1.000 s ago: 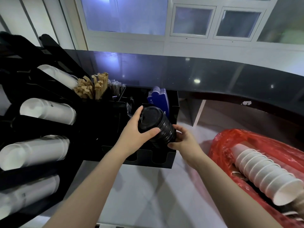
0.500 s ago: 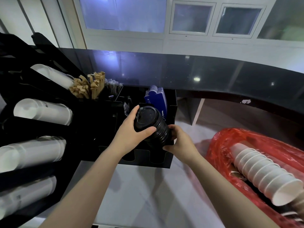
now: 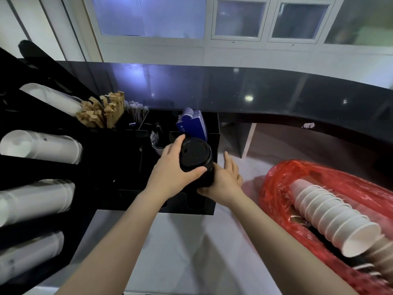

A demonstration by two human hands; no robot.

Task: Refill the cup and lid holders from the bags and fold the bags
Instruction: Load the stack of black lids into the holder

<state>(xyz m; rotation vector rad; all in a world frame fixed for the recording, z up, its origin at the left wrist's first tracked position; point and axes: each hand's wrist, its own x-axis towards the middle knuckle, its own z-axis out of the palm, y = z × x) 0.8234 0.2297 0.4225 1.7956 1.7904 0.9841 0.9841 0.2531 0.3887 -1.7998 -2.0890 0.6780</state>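
A stack of black lids (image 3: 196, 157) is held over the right slot of the black lid holder (image 3: 209, 206). My left hand (image 3: 172, 171) grips the stack's top end, thumb across the front. My right hand (image 3: 223, 179) cups its lower end from the right, fingers partly spread. A red plastic bag (image 3: 276, 188) lies open at the right with a row of nested white paper cups (image 3: 331, 213) in it. White cup stacks (image 3: 40, 145) fill the black cup rack (image 3: 89, 167) at the left.
Behind the lid holder stand brown stirrers (image 3: 102, 112), wrapped straws (image 3: 136, 112) and blue cup sleeves (image 3: 192, 124). A dark curved upper counter (image 3: 276, 92) runs across the back. The white worktop (image 3: 187, 241) lies below my arms.
Both hands have carried the lid stack slightly forward and lower toward the holder. My right fingers have loosened and spread along the stack's side.
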